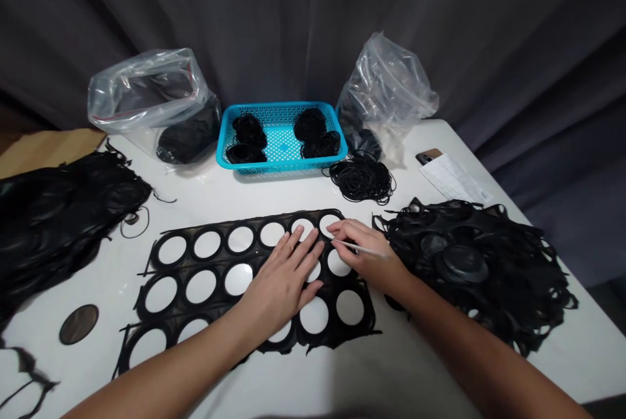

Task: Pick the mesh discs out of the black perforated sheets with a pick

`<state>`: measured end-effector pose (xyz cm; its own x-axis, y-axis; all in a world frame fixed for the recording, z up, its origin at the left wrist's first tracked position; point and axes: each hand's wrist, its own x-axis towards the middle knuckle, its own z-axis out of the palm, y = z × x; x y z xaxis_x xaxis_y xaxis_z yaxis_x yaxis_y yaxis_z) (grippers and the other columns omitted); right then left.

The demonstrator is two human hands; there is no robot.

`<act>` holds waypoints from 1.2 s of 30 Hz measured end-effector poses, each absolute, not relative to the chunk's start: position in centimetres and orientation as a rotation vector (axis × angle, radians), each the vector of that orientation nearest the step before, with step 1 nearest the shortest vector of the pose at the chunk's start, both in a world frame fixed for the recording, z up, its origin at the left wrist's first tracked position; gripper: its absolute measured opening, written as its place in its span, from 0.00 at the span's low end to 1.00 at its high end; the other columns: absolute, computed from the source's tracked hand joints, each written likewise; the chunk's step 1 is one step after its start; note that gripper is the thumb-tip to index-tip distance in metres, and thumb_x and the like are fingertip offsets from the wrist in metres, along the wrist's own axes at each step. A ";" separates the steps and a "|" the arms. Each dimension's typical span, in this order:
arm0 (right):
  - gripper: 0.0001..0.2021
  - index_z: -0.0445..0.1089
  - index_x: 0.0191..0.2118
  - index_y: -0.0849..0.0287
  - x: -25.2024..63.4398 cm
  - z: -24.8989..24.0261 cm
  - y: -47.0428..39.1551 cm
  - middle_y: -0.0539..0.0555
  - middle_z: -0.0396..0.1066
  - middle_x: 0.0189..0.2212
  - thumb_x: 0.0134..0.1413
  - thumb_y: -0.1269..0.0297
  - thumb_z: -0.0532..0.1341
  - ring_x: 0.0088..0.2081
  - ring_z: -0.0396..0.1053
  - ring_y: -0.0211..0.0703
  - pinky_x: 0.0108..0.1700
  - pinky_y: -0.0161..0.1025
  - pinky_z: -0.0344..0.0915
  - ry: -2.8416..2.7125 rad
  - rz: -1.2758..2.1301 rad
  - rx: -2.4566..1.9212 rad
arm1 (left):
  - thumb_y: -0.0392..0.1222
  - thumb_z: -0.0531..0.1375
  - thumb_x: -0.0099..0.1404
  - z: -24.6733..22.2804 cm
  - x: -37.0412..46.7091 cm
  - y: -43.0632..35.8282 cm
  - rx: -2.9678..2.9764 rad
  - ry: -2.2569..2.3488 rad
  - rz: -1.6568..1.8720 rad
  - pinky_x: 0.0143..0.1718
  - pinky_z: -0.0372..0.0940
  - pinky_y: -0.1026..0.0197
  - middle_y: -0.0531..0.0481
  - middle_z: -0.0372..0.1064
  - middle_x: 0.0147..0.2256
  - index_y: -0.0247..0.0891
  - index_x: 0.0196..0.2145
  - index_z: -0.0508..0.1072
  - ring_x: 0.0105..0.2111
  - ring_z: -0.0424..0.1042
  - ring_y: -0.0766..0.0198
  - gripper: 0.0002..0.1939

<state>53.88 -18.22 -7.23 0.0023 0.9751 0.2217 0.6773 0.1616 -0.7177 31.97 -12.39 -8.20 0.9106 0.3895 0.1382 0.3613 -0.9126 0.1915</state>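
Observation:
A black rubber-like sheet with rows of round holes lies flat, the white table showing through the holes. My left hand rests palm down on the middle of it, fingers spread. At the far right corner, my right hand is closed in a pinch around a thin pale stick-like tool. The tool's tip is near the rim of a hole in the back row; whether it touches the sheet I cannot tell. My left hand and forearm cover some holes.
Black scraps with holes heap at right; black sheets pile at left near a dark disc. Behind are a blue basket of black ring bundles, a loose ring bundle, two plastic bags, a phone and paper.

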 end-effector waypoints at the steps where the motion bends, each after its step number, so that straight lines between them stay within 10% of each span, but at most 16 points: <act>1: 0.06 0.68 0.37 0.56 53.6 -7.3 -18.4 0.56 0.75 0.43 0.62 0.73 0.56 0.47 0.72 0.47 0.50 0.43 0.68 -1.823 0.492 -1.577 | 0.50 0.54 0.74 -8.2 32.0 -12.4 2.914 0.575 0.254 0.67 0.51 0.42 0.44 0.46 0.70 0.36 0.69 0.53 0.71 0.42 0.46 0.31; 12: 0.10 0.70 0.43 0.58 58.8 -5.0 -17.9 0.62 0.75 0.44 0.64 0.67 0.52 0.45 0.71 0.55 0.49 0.49 0.66 -1.442 -0.166 -1.981 | 0.52 0.54 0.73 -8.4 32.1 -12.0 2.894 0.567 0.291 0.67 0.51 0.41 0.42 0.50 0.69 0.35 0.66 0.58 0.70 0.45 0.45 0.29; 23: 0.08 0.68 0.32 0.55 54.0 -4.0 -22.1 0.53 0.76 0.36 0.59 0.60 0.57 0.37 0.71 0.45 0.41 0.40 0.64 -1.492 0.867 -1.759 | 0.48 0.57 0.72 -7.1 31.1 -15.7 2.898 0.425 0.306 0.65 0.54 0.42 0.41 0.60 0.64 0.37 0.58 0.68 0.66 0.55 0.44 0.21; 36: 0.06 0.67 0.33 0.56 52.1 -6.0 -23.7 0.52 0.75 0.36 0.61 0.63 0.57 0.40 0.72 0.44 0.45 0.40 0.66 -1.511 0.827 -1.687 | 0.46 0.59 0.71 -7.9 30.5 -16.9 2.831 0.480 0.327 0.67 0.48 0.40 0.43 0.53 0.68 0.41 0.64 0.62 0.69 0.47 0.44 0.27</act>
<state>52.08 -23.75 -6.04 0.1091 0.9940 -0.0006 0.5363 -0.0594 -0.8419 30.45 -16.88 -7.90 0.9204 0.3488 0.1766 0.2924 -0.9140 0.2811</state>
